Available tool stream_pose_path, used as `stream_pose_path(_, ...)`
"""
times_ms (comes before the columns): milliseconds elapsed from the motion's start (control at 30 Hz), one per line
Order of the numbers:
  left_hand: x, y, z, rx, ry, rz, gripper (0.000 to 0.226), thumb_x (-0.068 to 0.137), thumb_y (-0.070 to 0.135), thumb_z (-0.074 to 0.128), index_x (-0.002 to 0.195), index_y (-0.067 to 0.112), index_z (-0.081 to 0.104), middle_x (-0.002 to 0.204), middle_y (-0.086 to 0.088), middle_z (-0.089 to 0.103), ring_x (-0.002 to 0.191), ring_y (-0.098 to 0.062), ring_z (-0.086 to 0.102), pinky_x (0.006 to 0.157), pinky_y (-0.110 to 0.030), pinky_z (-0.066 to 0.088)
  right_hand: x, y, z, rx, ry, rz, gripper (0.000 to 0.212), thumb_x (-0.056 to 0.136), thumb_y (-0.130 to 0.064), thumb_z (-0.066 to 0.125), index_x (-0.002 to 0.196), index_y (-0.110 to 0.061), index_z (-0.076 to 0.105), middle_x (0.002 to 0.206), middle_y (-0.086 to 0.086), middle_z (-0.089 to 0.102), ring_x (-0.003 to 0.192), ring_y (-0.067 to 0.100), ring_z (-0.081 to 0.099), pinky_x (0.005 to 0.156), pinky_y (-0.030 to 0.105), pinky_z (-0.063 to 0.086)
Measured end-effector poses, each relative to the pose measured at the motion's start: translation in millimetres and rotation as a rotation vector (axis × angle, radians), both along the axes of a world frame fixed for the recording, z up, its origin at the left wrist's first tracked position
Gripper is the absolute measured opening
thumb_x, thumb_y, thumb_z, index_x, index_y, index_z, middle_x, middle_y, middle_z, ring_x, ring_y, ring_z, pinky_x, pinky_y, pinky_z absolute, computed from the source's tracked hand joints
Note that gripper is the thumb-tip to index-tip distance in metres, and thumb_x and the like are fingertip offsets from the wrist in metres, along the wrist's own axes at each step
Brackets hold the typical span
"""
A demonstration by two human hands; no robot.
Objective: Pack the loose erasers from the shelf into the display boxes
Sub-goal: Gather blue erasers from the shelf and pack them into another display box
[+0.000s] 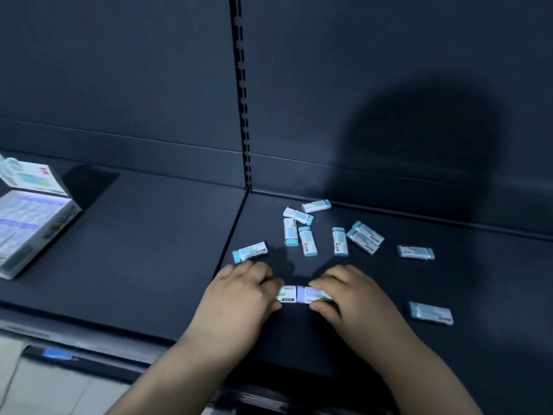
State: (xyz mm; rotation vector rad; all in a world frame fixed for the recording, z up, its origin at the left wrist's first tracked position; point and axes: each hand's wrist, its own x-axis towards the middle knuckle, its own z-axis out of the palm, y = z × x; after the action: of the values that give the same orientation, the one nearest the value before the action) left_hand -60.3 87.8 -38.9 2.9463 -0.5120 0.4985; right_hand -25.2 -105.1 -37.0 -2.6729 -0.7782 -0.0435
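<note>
Both your hands grip a pair of erasers [291, 294] on a dark shelf [134, 265], well to the right of the display box [33, 232].

Your left hand [239, 298] pinches one eraser and your right hand [353, 295] pinches the other, thumbs on the near side and fingers curled over the far side. The two erasers meet end to end. Their shared long axis runs left to right, roughly in line with the display box. The box stands well apart to the left, its lid flap seemingly raised, and your left hand is the nearer one to it. More loose erasers [307, 241] lie scattered to the right of the box, just beyond your fingertips, pointing every way.
</note>
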Motion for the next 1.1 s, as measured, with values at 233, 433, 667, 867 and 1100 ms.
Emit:
stream_pose_path(233, -18, 108, 4, -0.012, -0.012, -0.069, 0.037, 0.050, 0.035, 0.088, 0.082, 0.027, 0.073, 0.074, 0.009, 0.060, 0.064, -0.015, 0.058, 0.061, -0.024, 0.036, -34, 92, 1, 0.001, -0.061, -0.073, 0.024, 0.071, -0.030, 0.076, 0.094, -0.025, 0.069, 0.087, -0.009, 0.062, 0.080, 0.017, 0.059, 0.068, 0.032, 0.053)
stream_pose_path(433, -25, 188, 9, -0.034, -0.004, -0.115, 0.038, 0.050, 0.031, 0.090, 0.084, 0.025, 0.073, 0.074, 0.008, 0.061, 0.065, -0.018, 0.060, 0.063, -0.025, 0.036, -58, 165, 9, 0.021, -0.100, -0.153, 0.022, 0.074, -0.028, 0.073, 0.094, -0.022, 0.069, 0.085, -0.007, 0.062, 0.079, 0.019, 0.059, 0.064, 0.035, 0.053)
stream_pose_path(667, -30, 222, 8, -0.066, 0.015, -0.127, 0.037, 0.051, 0.027, 0.090, 0.084, 0.023, 0.074, 0.074, 0.007, 0.061, 0.063, -0.019, 0.060, 0.055, -0.029, 0.044, -65, 206, 11, 0.026, -0.095, -0.189, 0.023, 0.075, -0.026, 0.072, 0.096, -0.020, 0.070, 0.087, -0.006, 0.062, 0.081, 0.018, 0.059, 0.067, 0.034, 0.053)
stream_pose_path(867, -23, 227, 9, -0.070, 0.002, -0.047, 0.036, 0.052, 0.030, 0.088, 0.084, 0.023, 0.074, 0.074, 0.006, 0.060, 0.065, -0.019, 0.059, 0.057, -0.029, 0.046, -42, 220, 12, 0.009, -0.087, -0.092, 0.023, 0.078, -0.029, 0.066, 0.098, -0.019, 0.069, 0.089, -0.005, 0.061, 0.084, 0.019, 0.058, 0.072, 0.030, 0.051)
stream_pose_path(1100, -20, 263, 19, -0.083, -0.052, 0.029, 0.030, 0.065, 0.035, 0.064, 0.090, 0.021, 0.073, 0.079, 0.006, 0.061, 0.068, -0.019, 0.058, 0.065, -0.030, 0.043, -20, 254, 20, 0.041, -0.061, -0.030, 0.026, 0.076, -0.026, 0.072, 0.102, -0.021, 0.068, 0.089, -0.009, 0.060, 0.084, 0.014, 0.057, 0.071, 0.027, 0.050)
